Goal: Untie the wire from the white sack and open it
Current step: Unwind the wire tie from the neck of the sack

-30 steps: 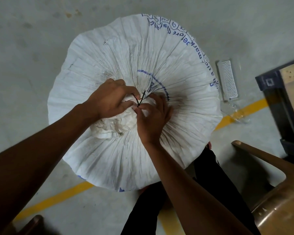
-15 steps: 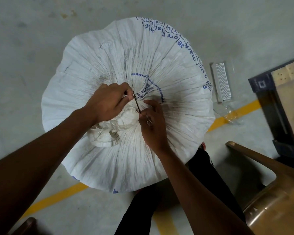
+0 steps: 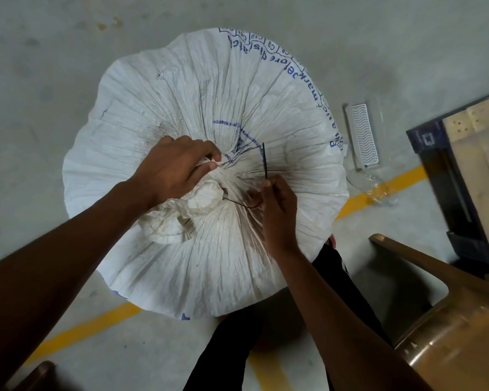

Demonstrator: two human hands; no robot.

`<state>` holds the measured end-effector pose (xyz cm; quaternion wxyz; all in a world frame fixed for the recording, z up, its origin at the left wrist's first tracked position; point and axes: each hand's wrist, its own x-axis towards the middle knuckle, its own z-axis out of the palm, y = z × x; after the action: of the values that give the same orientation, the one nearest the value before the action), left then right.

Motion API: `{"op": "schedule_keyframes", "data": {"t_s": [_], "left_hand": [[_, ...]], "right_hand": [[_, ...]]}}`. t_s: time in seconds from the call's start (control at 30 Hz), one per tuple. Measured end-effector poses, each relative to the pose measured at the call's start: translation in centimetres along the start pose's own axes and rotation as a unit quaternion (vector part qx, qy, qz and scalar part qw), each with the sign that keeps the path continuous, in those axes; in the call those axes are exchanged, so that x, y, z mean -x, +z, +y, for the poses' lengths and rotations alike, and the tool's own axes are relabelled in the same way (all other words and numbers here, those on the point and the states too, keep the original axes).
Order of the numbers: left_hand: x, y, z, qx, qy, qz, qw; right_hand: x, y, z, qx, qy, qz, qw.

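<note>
A full white sack (image 3: 198, 103) with blue print stands on the floor below me, its top gathered into a bunched neck (image 3: 206, 193) at the middle. My left hand (image 3: 172, 167) grips that neck from the left. A thin dark wire (image 3: 264, 159) sticks up from my right hand (image 3: 277, 204), which pinches it just right of the neck. A lower stretch of the wire curves from my right fingers back to the neck, where its end is hidden among the folds.
A brown plastic chair (image 3: 435, 320) stands at the lower right, a second brown piece (image 3: 37, 373) at the lower left. A white ribbed tray (image 3: 363, 135) and a crumpled clear bottle (image 3: 377, 190) lie on the floor right of the sack, beside a dark pallet (image 3: 463, 179). Yellow floor lines (image 3: 79, 331) cross below.
My right hand has pulled the wire away to the right, off the neck, so a longer piece now stands free. My left hand kept its grip on the neck.
</note>
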<state>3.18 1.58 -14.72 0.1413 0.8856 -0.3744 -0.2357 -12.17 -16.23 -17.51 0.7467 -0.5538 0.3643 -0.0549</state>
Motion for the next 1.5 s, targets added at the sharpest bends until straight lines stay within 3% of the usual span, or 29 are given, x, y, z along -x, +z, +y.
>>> {"op": "schedule_keyframes", "data": {"t_s": [0.17,0.4,0.57,0.7,0.87,0.93,1.0,1.07,1.23,1.3,1.37,1.5], "left_hand": [[-0.4,-0.8,0.0,0.026,0.013,0.025,0.999],[-0.6,-1.3,0.2,0.023,0.019,0.015,0.999],[-0.7,-2.4,2.0,0.018,0.06,0.032,0.998],[-0.8,-4.1,1.5,0.076,0.01,0.051,0.996],[-0.3,-4.2,1.9,0.095,-0.007,0.0,0.995],[-0.5,-4.5,2.2,0.241,-0.056,-0.037,0.968],[-0.9,-4.6,1.5,0.419,-0.124,-0.043,0.899],[-0.7,-4.6,1.0,0.463,-0.146,-0.036,0.874],[0.1,-3.1,2.1,0.294,-0.082,0.036,0.952],[-0.9,-3.2,2.9,0.24,0.007,0.038,0.97],[-2.1,-3.6,4.2,0.205,0.079,0.006,0.976],[-4.2,-3.5,8.0,0.193,0.034,-0.102,0.975]], "right_hand": [[-0.5,-0.1,-0.7,0.018,-0.012,0.009,1.0],[-0.6,-0.7,-1.5,0.034,0.009,-0.079,0.996],[-0.7,-0.2,-1.8,0.139,-0.086,-0.047,0.985],[0.1,-0.5,-3.1,0.074,-0.093,-0.049,0.992],[0.4,-0.5,-3.0,0.049,-0.046,-0.056,0.996],[0.2,-0.9,-2.7,0.028,-0.014,-0.038,0.999],[0.3,-1.7,-2.5,0.002,0.013,-0.033,0.999],[0.5,-2.6,-2.5,0.002,0.019,-0.042,0.999],[-0.5,-2.9,-2.5,0.09,-0.036,-0.023,0.995],[-1.4,-2.7,-2.8,0.126,-0.062,0.0,0.99],[-2.9,-2.8,-3.4,0.151,-0.095,0.04,0.983],[-6.0,-3.9,-5.4,0.182,-0.159,0.108,0.964]]}}
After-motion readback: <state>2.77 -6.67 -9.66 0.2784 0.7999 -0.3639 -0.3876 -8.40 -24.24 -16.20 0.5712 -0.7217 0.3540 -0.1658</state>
